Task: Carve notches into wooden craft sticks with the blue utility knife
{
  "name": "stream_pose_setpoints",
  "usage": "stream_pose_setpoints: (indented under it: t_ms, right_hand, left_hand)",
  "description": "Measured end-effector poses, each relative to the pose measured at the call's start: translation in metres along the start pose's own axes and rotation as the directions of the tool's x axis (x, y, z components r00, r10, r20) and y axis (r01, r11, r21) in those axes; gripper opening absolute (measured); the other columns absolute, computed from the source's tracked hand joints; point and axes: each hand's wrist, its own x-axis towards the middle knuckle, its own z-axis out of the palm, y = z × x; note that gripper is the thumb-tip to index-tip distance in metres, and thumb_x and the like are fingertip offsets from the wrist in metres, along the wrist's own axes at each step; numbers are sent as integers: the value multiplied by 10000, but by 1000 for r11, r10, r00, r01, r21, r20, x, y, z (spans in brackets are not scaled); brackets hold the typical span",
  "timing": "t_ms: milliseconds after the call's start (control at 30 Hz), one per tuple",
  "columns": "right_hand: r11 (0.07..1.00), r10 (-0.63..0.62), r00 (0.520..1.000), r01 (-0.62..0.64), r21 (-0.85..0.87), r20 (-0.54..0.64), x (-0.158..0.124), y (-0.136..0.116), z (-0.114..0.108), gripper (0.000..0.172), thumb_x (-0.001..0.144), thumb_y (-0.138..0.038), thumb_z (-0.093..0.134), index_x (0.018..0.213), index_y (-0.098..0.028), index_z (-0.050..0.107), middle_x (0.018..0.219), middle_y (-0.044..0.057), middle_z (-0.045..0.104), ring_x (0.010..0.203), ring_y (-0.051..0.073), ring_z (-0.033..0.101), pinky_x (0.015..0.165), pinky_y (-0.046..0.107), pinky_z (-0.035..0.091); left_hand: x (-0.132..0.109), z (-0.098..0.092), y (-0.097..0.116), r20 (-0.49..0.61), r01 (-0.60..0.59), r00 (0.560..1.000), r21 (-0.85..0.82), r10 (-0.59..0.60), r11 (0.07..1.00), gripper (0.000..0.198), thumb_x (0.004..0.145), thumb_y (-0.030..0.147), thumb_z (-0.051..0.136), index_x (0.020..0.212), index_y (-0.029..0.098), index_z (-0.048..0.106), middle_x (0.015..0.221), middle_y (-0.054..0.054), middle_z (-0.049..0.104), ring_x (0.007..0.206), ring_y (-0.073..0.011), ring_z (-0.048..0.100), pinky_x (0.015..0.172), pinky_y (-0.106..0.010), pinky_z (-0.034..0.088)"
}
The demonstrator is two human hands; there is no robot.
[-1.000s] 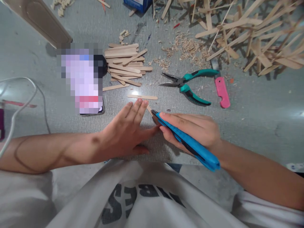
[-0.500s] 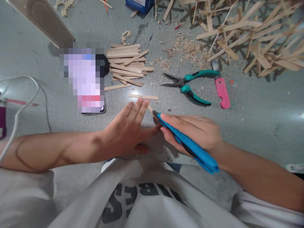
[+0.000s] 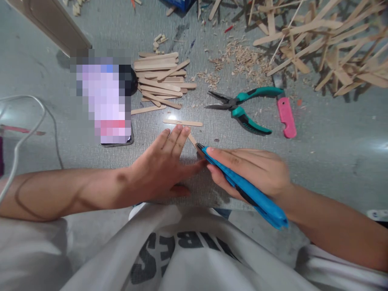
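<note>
My left hand (image 3: 163, 165) lies flat on the grey table (image 3: 318, 149), fingers stretched out and pressing down a wooden stick (image 3: 192, 140) whose end pokes out beyond the fingertips. My right hand (image 3: 257, 171) grips a blue utility knife (image 3: 242, 188), its tip resting on that stick close to my left index finger. Another single stick (image 3: 182, 122) lies just beyond my fingers.
A pile of wooden sticks (image 3: 160, 81) sits behind my left hand, beside a phone (image 3: 106, 101). Teal pliers (image 3: 242, 107) and a pink tool (image 3: 286, 117) lie to the right. A stick structure (image 3: 327, 44) and wood shavings (image 3: 242, 60) fill the far right. A white cable (image 3: 27, 129) runs at left.
My right hand and the knife have slid slightly back towards me and to the right. My left hand has stayed put.
</note>
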Motion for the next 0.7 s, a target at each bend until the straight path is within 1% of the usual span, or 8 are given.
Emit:
stream_pose_setpoints:
  t_ms: [100,167,233,333,467,567,633,700]
  right_hand:
    - [1000,-12,1000,12,0,-4,0,0,0,516,959,-84,703,1439,-249,614,1011,46,861,793,220,837,686,343,716]
    - [1000,-28,1000,28,-15,2,-1,-1,0,492,955,-79,713,1417,-216,616,1015,66,862,808,215,839,705,327,719]
    - [999,-44,999,44,-27,-5,-1,-1,-1,478,955,-82,717,1408,-198,618,1015,73,863,811,214,841,703,320,723]
    - [999,-35,999,35,-19,-5,0,-1,-3,511,957,-77,708,1436,-222,606,1032,61,863,824,218,847,718,325,734]
    - [1000,-30,1000,30,-3,7,0,-1,-2,533,963,-81,703,1462,-235,595,1050,69,862,827,230,849,715,339,738]
    - [1000,-5,1000,5,8,9,-1,-2,-3,554,972,-92,698,1485,-270,589,1047,42,864,816,234,850,711,344,742]
    - [1000,15,1000,-15,2,-25,-3,-3,-7,580,958,-104,725,1499,-276,601,1022,31,865,810,246,851,710,351,746]
    - [998,31,998,-34,-44,-60,-4,-5,-14,620,951,-121,750,1534,-264,597,1013,43,864,821,260,851,727,365,750]
  left_hand:
    - [0,2,-1,-23,-4,1000,-4,4,1000,1009,830,773,810,1645,289,465,1771,-274,362,1623,-550,364,1272,-680,410]
    - [0,2,-1,-19,-11,1000,-5,11,1000,1010,839,778,799,1649,281,456,1770,-281,357,1623,-553,364,1274,-684,400]
    - [0,0,-1,6,-5,1000,-5,5,1000,970,868,770,776,1646,286,460,1773,-269,359,1627,-549,358,1287,-672,387]
    - [0,-2,0,18,0,1000,0,0,1000,960,883,764,765,1652,286,445,1779,-258,352,1632,-548,345,1295,-661,381]
    - [-2,1,0,-22,2,1000,22,-2,1000,974,888,776,750,1661,291,410,1774,-269,349,1636,-544,340,1299,-648,381]
    - [-3,5,-1,-48,-11,999,21,12,1000,1023,866,806,750,1675,294,390,1766,-298,345,1623,-556,362,1275,-655,396]
    - [-3,7,-1,-49,-8,999,12,8,1000,1077,845,810,770,1700,303,357,1778,-301,319,1626,-562,354,1278,-661,376]
    - [-3,8,-1,-48,2,999,2,-2,1000,1079,843,801,779,1713,336,341,1795,-281,295,1639,-555,332,1295,-656,346]
